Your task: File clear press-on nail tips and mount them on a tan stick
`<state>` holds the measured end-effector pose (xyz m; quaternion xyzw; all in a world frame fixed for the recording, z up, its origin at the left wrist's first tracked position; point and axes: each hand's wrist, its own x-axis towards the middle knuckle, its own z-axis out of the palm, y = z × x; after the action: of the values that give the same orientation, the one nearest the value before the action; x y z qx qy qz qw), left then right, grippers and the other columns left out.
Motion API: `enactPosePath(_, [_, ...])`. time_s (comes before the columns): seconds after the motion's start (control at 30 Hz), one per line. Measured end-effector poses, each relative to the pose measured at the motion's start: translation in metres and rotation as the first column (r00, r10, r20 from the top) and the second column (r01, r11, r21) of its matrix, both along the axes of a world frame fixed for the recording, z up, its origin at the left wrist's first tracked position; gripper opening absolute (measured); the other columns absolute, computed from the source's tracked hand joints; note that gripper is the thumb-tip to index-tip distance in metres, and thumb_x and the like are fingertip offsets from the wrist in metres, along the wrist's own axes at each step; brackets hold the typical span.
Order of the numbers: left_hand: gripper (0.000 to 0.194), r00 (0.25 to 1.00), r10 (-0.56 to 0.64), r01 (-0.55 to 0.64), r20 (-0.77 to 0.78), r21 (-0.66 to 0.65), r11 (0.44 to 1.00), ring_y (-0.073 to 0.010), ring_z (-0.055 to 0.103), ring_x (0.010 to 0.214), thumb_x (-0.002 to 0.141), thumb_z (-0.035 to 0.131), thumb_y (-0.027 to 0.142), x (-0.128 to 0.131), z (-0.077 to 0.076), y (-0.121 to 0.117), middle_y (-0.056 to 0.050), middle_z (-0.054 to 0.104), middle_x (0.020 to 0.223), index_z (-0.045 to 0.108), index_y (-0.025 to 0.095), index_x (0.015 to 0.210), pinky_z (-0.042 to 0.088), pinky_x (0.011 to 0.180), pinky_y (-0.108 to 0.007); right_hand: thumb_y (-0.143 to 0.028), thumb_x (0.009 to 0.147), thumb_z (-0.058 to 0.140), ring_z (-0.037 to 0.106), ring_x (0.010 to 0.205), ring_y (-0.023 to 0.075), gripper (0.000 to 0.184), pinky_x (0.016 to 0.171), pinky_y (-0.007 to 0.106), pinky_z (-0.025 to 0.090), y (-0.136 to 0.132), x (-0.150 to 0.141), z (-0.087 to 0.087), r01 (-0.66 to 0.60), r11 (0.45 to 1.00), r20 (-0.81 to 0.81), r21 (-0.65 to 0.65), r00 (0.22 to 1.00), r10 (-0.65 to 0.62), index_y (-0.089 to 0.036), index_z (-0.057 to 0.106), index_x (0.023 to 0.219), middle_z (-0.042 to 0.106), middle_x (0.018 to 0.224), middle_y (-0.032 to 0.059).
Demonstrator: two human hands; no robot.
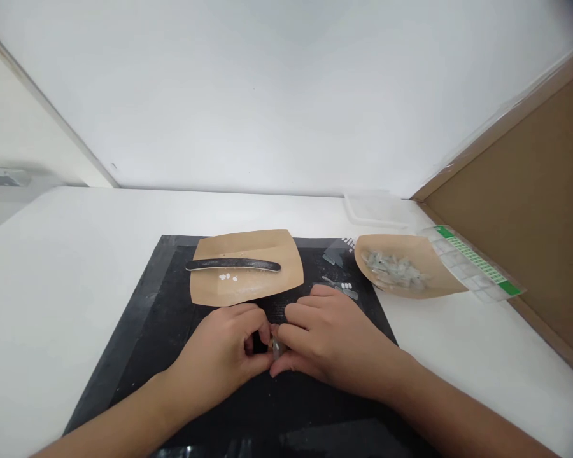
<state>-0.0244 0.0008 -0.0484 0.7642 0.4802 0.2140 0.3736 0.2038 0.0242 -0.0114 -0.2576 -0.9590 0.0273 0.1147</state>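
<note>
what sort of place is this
Probably a small handwork station on a white table: it has a black mat, a dark file-like strip lying across a shallow brown tray, and a second brown tray holding small clear pieces.

Bright, diffuse light; faint glare on black mat (248, 407); top-right view corner dark.

The bare left hand (222, 340) and bare right hand (329, 337) have slender fingers and softly rounded knuckles. Behind the right hand, a narrow wrist widens smoothly into a bare right forearm (444, 397); the slim left forearm (134, 408) is likewise bare. Fingernail details are too small to tell.
</note>
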Motion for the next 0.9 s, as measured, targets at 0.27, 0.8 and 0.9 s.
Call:
enactPosePath(0.27, [0.024,1.0,-0.003,0.003,-0.001,0.006,1.0,-0.0123,0.057,0.061,0.077,0.088,0.025,0.001,0.001,0.001,0.004,0.066,0.072,0.065,0.021,0.076,0.041,0.056,-0.024,-0.075,0.1,0.049,0.048,0.07,0.0161,0.058,0.071,0.034,0.027,0.004,0.003,0.003,-0.015,0.999,-0.036,0.032,0.999,0.016,-0.021,0.067,0.087,0.059,0.078,-0.0027])
enactPosePath(0.8, [0.025,0.999,-0.02,0.02,0.031,-0.009,1.0,-0.0134,0.062,0.07,0.08,0.083,0.019,0.0,0.004,0.002,0.003,0.072,0.08,0.059,0.02,0.072,0.042,0.061,-0.024,-0.043,0.107,0.062,0.064,0.091,0.0164,0.027,0.077,0.033,0.039,0.003,0.006,0.009,-0.144,0.988,-0.171,-0.059,0.976,0.132,-0.019,0.068,0.094,0.073,0.101,0.0015])
enactPosePath(0.9, [0.029,0.999,-0.022,0.022,0.041,-0.007,1.0,-0.0136,0.062,0.07,0.079,0.085,0.02,-0.001,0.003,0.002,0.003,0.073,0.081,0.057,0.02,0.07,0.041,0.061,-0.024,-0.037,0.107,0.063,0.064,0.091,0.016,0.022,0.075,0.033,0.04,0.003,0.005,0.007,-0.156,0.985,-0.173,-0.075,0.975,0.141,-0.019,0.068,0.096,0.074,0.099,0.0013])
